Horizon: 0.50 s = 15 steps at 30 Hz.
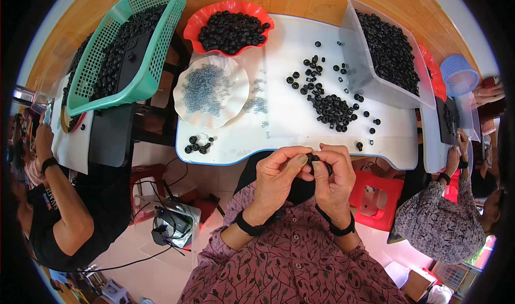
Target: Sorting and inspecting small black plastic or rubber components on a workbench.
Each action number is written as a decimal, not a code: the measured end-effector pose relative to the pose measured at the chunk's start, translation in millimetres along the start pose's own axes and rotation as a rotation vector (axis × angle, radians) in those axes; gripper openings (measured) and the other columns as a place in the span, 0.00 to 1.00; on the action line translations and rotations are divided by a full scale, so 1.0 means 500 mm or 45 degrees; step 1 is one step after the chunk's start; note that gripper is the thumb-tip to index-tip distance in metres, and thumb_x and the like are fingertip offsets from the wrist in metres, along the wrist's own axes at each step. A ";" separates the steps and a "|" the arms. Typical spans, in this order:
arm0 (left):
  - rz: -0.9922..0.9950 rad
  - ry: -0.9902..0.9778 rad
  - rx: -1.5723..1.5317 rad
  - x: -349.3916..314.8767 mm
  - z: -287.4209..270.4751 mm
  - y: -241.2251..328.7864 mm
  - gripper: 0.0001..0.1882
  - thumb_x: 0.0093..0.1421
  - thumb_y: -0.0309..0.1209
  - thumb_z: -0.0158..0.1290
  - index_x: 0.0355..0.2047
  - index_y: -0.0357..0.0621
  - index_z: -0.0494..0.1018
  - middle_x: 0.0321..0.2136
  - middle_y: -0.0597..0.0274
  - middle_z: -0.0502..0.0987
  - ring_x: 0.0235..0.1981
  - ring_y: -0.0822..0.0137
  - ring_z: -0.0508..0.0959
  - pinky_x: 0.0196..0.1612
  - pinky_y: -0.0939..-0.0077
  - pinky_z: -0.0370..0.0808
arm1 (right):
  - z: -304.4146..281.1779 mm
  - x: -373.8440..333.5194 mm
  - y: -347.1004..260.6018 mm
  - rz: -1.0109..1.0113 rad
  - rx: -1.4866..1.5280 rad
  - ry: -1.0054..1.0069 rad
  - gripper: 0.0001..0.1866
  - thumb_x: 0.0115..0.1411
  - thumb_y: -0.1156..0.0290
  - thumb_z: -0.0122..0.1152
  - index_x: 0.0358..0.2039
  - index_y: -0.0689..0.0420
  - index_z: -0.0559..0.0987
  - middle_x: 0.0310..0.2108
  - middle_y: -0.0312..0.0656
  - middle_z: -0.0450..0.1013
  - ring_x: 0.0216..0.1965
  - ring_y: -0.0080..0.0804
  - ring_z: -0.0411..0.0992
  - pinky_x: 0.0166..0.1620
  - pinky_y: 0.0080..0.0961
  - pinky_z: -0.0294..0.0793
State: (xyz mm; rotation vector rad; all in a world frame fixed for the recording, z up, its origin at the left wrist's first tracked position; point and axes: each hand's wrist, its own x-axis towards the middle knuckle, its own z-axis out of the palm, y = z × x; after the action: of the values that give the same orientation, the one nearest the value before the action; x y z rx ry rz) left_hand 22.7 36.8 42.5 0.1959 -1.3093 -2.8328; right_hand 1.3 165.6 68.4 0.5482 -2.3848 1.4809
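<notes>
Just beyond the table's near edge, my left hand (279, 176) and my right hand (333, 180) meet in front of my chest. Thumbs and fingertips of both are pinched together around a small black round part (312, 158). Fingers cover most of it, so its exact shape is hidden. On the white table (289, 89) ahead lies a loose pile of small black ring-like parts (332, 111), with several more scattered around. A few black parts (194, 145) sit apart near the left front edge. Tiny clear bluish pieces (206, 89) fill the middle of a white wavy-rimmed plate (240, 101).
A red wavy bowl (191, 31) of black parts stands at the back. A translucent bin (370, 92) of black rings is at the right, a green basket (155, 71) at the left. People (70, 218) work on both sides. A red stool (394, 191) stands under the table's right.
</notes>
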 end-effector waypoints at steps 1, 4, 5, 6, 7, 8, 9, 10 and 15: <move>-0.001 0.002 -0.001 0.001 -0.001 -0.002 0.10 0.65 0.22 0.50 0.45 0.32 0.75 0.33 0.62 0.79 0.31 0.77 0.78 0.36 0.84 0.78 | 0.000 0.001 0.000 0.001 -0.014 -0.012 0.08 0.56 0.83 0.60 0.37 0.63 0.75 0.36 0.49 0.71 0.40 0.43 0.75 0.40 0.29 0.75; 0.031 0.021 0.053 0.001 -0.003 -0.005 0.09 0.64 0.22 0.51 0.44 0.33 0.75 0.32 0.62 0.79 0.30 0.77 0.78 0.35 0.84 0.79 | 0.003 0.000 0.004 -0.012 -0.048 -0.024 0.08 0.56 0.83 0.60 0.37 0.63 0.75 0.35 0.49 0.71 0.39 0.45 0.74 0.41 0.30 0.75; 0.042 0.048 0.123 0.000 -0.003 -0.002 0.09 0.64 0.22 0.51 0.44 0.33 0.76 0.32 0.62 0.80 0.30 0.77 0.78 0.35 0.84 0.79 | 0.004 0.000 0.004 -0.030 -0.063 -0.026 0.08 0.56 0.83 0.60 0.37 0.63 0.75 0.35 0.49 0.70 0.39 0.45 0.74 0.42 0.31 0.75; 0.054 0.075 0.192 -0.001 -0.002 0.001 0.09 0.64 0.22 0.51 0.43 0.33 0.76 0.31 0.62 0.80 0.30 0.77 0.79 0.35 0.84 0.79 | 0.004 0.001 0.005 -0.029 -0.063 -0.027 0.08 0.56 0.83 0.60 0.37 0.63 0.75 0.35 0.49 0.70 0.39 0.45 0.74 0.42 0.31 0.75; 0.053 0.076 0.192 -0.003 -0.001 0.005 0.09 0.64 0.22 0.51 0.43 0.33 0.76 0.31 0.62 0.80 0.30 0.77 0.79 0.35 0.84 0.79 | 0.005 0.004 0.006 -0.082 -0.087 -0.039 0.08 0.56 0.83 0.60 0.37 0.63 0.75 0.35 0.49 0.70 0.38 0.46 0.74 0.43 0.34 0.75; 0.053 0.079 0.258 -0.004 -0.001 0.008 0.09 0.64 0.22 0.52 0.43 0.33 0.76 0.31 0.62 0.80 0.30 0.77 0.79 0.36 0.84 0.79 | 0.005 0.005 0.008 -0.134 -0.112 -0.051 0.09 0.55 0.83 0.60 0.37 0.63 0.75 0.35 0.48 0.70 0.38 0.46 0.73 0.45 0.36 0.75; 0.053 0.083 0.324 -0.004 0.000 0.012 0.09 0.64 0.22 0.52 0.43 0.33 0.76 0.31 0.62 0.80 0.31 0.77 0.79 0.36 0.83 0.79 | 0.004 0.007 0.007 -0.133 -0.113 -0.051 0.09 0.55 0.83 0.60 0.37 0.63 0.75 0.35 0.48 0.70 0.38 0.46 0.73 0.45 0.36 0.75; 0.052 0.083 0.324 -0.005 0.002 0.017 0.09 0.64 0.22 0.52 0.43 0.33 0.76 0.31 0.62 0.80 0.31 0.77 0.79 0.36 0.83 0.79 | 0.002 0.010 0.005 -0.167 -0.151 -0.060 0.09 0.55 0.82 0.60 0.37 0.63 0.75 0.34 0.47 0.70 0.37 0.45 0.72 0.47 0.39 0.74; 0.027 0.072 0.245 -0.009 0.008 0.027 0.11 0.63 0.22 0.54 0.44 0.29 0.75 0.32 0.61 0.80 0.31 0.76 0.79 0.37 0.84 0.79 | -0.001 0.015 0.004 -0.244 -0.255 -0.092 0.09 0.53 0.81 0.61 0.36 0.62 0.75 0.31 0.45 0.68 0.34 0.42 0.69 0.51 0.47 0.71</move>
State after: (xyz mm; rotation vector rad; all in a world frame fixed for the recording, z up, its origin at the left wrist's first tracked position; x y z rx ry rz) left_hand 25.9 31.3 55.8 0.2612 -1.5611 -2.6612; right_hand -6.1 165.3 70.2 0.7679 -2.4205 1.1457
